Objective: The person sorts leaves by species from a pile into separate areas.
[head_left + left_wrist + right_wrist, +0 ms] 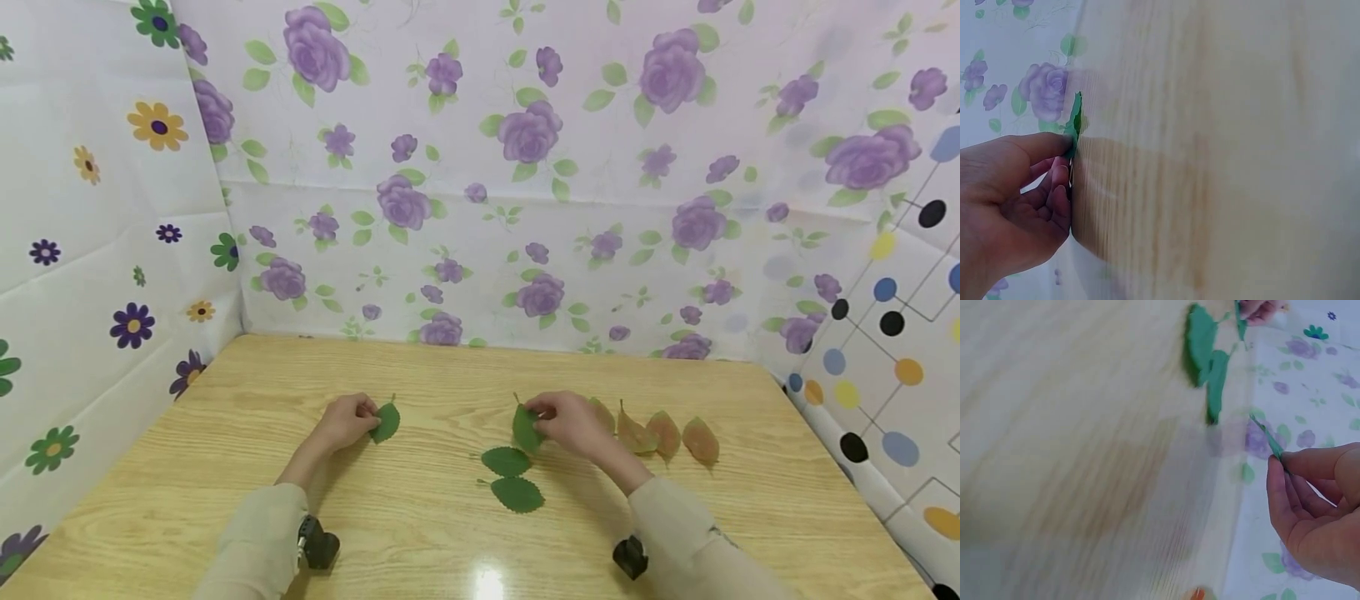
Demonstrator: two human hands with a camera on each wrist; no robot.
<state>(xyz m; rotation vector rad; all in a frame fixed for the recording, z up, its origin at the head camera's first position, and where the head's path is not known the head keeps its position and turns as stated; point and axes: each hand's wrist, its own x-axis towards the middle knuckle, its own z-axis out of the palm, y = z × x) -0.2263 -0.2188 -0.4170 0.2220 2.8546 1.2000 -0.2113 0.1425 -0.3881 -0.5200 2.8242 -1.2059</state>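
Note:
My left hand pinches a serrated green leaf by its edge, thumb against fingers. In the left wrist view that leaf appears nearly edge-on, close over the wood. Another green leaf is pinched between thumb and fingers of my right hand; the right wrist view has it edge-on at the fingertips. Just in front of the right hand, two more green leaves lie on the table, one above the other, stems pointing left.
Several reddish-brown leaves with green edges lie in a row right of my right hand, the outermost farthest right; the nearest is partly hidden by the hand. The wooden table meets a flowered cloth at the back.

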